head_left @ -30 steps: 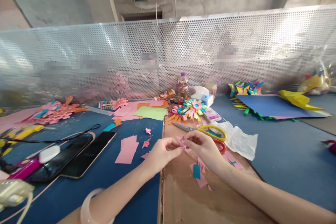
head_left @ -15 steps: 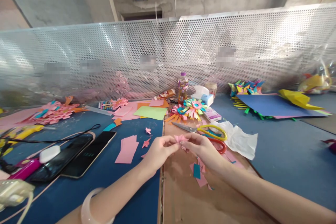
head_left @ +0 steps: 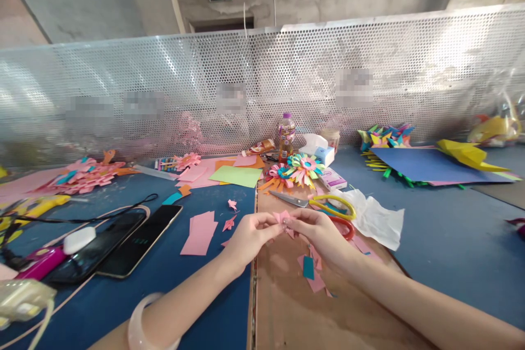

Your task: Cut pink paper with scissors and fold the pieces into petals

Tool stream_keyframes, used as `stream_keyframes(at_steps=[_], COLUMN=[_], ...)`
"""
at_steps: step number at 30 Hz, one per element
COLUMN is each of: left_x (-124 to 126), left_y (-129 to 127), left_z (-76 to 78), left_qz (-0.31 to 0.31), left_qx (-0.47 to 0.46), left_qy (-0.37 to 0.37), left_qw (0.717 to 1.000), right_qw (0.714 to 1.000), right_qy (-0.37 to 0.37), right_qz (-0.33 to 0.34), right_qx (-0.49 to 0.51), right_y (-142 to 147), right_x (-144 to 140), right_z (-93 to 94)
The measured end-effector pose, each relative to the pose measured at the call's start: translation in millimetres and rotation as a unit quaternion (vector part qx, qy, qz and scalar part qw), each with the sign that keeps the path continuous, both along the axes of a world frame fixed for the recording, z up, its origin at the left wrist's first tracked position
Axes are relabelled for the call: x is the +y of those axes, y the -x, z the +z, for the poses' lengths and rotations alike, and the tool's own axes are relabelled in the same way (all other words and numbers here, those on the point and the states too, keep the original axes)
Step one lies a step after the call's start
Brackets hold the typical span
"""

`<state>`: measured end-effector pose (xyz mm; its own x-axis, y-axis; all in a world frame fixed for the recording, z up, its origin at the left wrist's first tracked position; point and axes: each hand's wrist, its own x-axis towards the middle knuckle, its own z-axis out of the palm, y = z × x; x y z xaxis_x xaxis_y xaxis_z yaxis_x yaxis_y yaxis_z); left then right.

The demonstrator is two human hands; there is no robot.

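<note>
My left hand (head_left: 248, 237) and my right hand (head_left: 318, 232) meet above a brown cardboard sheet (head_left: 287, 306), both pinching a small folded pink paper piece (head_left: 283, 217) between the fingertips. Pink and teal paper scraps (head_left: 310, 272) lie on the cardboard under my right wrist. Yellow-handled scissors (head_left: 324, 204) lie just beyond my right hand, next to a red ring-shaped object (head_left: 343, 226). A pale bangle (head_left: 137, 322) sits on my left forearm.
Pink paper strips (head_left: 200, 232) and two phones (head_left: 123, 240) lie left on the blue table. A paper flower (head_left: 302, 168), a bottle (head_left: 286, 136), white tissue (head_left: 375, 219), coloured sheets (head_left: 235, 175) and a blue sheet (head_left: 426, 167) sit farther back, before a perforated metal screen (head_left: 262, 82).
The pink piece has been turned and worked between my fingertips; my hands have drawn slightly closer together. Everything on the table stays where it was.
</note>
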<state>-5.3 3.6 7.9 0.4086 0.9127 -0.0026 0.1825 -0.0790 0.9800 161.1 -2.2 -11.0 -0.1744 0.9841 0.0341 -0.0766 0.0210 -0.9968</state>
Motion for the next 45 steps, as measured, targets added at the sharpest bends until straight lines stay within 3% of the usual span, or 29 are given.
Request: stream_keyframes(at_steps=[16, 26, 35, 45], left_x=[1, -2, -4, -4], left_y=[0, -1, -2, -1], left_z=[0.8, 0.9, 3.2, 5.5], left_qz=[-0.021, -0.013, -0.023, -0.008], left_qx=[-0.015, -0.004, -0.005, -0.002], left_qy=[0.018, 0.017, 0.018, -0.008], left_qw=[1.000, 1.000, 1.000, 1.000], right_qw=[1.000, 0.999, 0.999, 1.000], right_qy=[0.016, 0.033, -0.001, -0.018], right_qz=[0.003, 0.014, 0.030, 0.015], right_qx=[-0.013, -0.019, 0.017, -0.015], right_y=[-2, -1, -4, -3], right_x=[-6, -2, -3, -3], right_z=[11.9, 2.1, 0.5, 10.1])
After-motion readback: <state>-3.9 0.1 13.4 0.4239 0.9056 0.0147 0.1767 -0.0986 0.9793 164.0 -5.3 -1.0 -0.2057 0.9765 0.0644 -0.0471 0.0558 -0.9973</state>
